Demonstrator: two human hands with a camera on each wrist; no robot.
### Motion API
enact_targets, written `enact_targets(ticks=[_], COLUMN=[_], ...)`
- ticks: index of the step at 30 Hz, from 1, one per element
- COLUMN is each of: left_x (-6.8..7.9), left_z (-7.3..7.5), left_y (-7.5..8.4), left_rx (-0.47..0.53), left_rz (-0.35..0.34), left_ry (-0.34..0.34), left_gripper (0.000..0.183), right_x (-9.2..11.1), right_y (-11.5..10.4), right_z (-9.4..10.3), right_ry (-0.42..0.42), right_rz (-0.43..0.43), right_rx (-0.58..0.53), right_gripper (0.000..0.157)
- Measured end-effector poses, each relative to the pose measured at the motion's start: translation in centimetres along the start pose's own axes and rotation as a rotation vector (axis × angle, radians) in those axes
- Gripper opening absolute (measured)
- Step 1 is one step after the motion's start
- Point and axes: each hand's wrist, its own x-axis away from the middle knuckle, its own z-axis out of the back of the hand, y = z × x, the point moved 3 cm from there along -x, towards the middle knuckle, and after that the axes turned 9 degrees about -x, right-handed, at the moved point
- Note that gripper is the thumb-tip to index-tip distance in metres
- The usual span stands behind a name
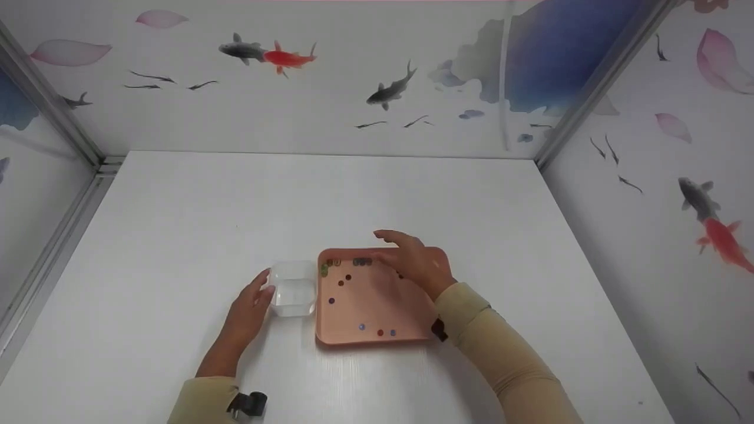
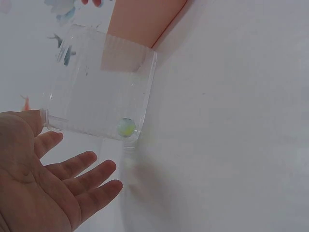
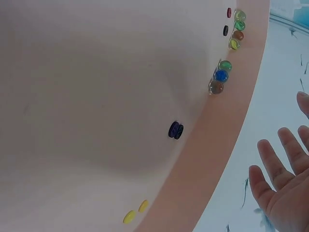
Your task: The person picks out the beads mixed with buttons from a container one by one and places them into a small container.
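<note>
My left hand (image 1: 246, 312) touches the left side of a clear plastic box (image 1: 293, 294). In the left wrist view its thumb and index finger meet the box's edge, while the other fingers stretch out loosely. One greenish-yellow glass marble (image 2: 126, 127) shows in that box. Over the far part of a pink tray (image 1: 377, 309) hovers my right hand (image 1: 415, 262), fingers extended and holding nothing visible. Several glass marbles (image 3: 221, 76) line the tray's edge in the right wrist view. Dark button-like discs (image 3: 176, 130) and yellow discs (image 3: 129, 216) lie in it too.
The box stands close against the tray's left side on a white table (image 1: 177, 235). Small pieces, including a red one (image 1: 380, 333), are scattered near the tray's front rim. Walls printed with fish (image 1: 389, 93) enclose the table at the back and sides.
</note>
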Motion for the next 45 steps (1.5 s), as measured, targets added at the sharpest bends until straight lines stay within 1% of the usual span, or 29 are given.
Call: enact_targets(ticks=[5, 11, 15, 20, 23, 26, 32, 35, 40, 45], left_x=[0.0, 0.0, 0.1, 0.1, 0.0, 0.1, 0.1, 0.1, 0.2, 0.2], left_z=[0.1, 0.2, 0.2, 0.2, 0.1, 0.1, 0.1, 0.1, 0.1, 0.1], left_y=[0.0, 0.1, 0.3, 0.3, 0.3, 0.3, 0.2, 0.2, 0.2, 0.2], left_rx=[-0.001, -0.002, -0.007, 0.006, 0.013, 0.013, 0.023, 0.018, 0.016, 0.016], left_rz=[-0.001, -0.009, -0.006, 0.008, 0.017, 0.018, 0.01, 0.012, 0.01, 0.004], left_ry=[0.001, 0.003, 0.001, -0.007, -0.011, -0.009, -0.004, -0.003, -0.001, -0.002], left_gripper=[0.055, 0.055, 0.055, 0.056, 0.056, 0.056, 0.054, 0.054, 0.054, 0.054], right_x=[-0.4, -0.7, -0.9, -1.2, -1.3, -1.3, -1.5, -1.5, -1.5, -1.7], right_y=[0.1, 0.2, 0.4, 0.7, 0.8, 0.7, 0.5, 0.5, 0.7, 0.8], right_z=[-0.1, -0.2, -0.3, -0.4, -0.5, -0.6, -0.9, -1.0, -1.2, -1.4], right_ry=[-0.011, -0.041, -0.059, -0.079, -0.08, -0.074, -0.052, -0.053, -0.064, -0.065], right_rz=[-0.044, -0.051, -0.065, -0.063, -0.082, -0.107, -0.096, -0.11, -0.161, -0.151], right_rx=[-0.006, -0.068, -0.098, -0.168, -0.178, -0.151, -0.08, -0.072, -0.091, -0.042], right_gripper=[0.051, 0.046, 0.045, 0.044, 0.042, 0.04, 0.036, 0.034, 0.03, 0.031])
